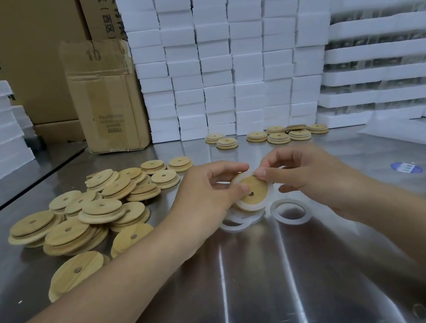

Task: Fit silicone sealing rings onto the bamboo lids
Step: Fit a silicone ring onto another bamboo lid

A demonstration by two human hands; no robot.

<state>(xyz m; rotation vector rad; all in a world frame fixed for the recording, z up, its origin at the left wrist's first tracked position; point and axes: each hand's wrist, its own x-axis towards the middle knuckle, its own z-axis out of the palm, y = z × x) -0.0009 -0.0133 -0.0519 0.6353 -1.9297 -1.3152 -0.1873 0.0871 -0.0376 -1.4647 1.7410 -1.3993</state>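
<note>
- The round bamboo lid with a centre hole (257, 186) is held just above the shiny steel tabletop (249, 278). A white silicone sealing ring (247, 207) is partly stretched round its stepped edge.
- The left hand (205, 192) pinches the lid, thumb on its face. The right hand (308, 175) pinches the ring at the lid's upper edge.
- Risk, as I see it: an uneven pull could make the ring twist or spring off the opposite side.
- Loose white rings (290, 210) lie just below the lid, and a heap of bare bamboo lids (87, 221) sits to its left.
- Behind-left of the lid, a worn brown cardboard carton (106, 99) reads "10". Its smaller print is illegible.
</note>
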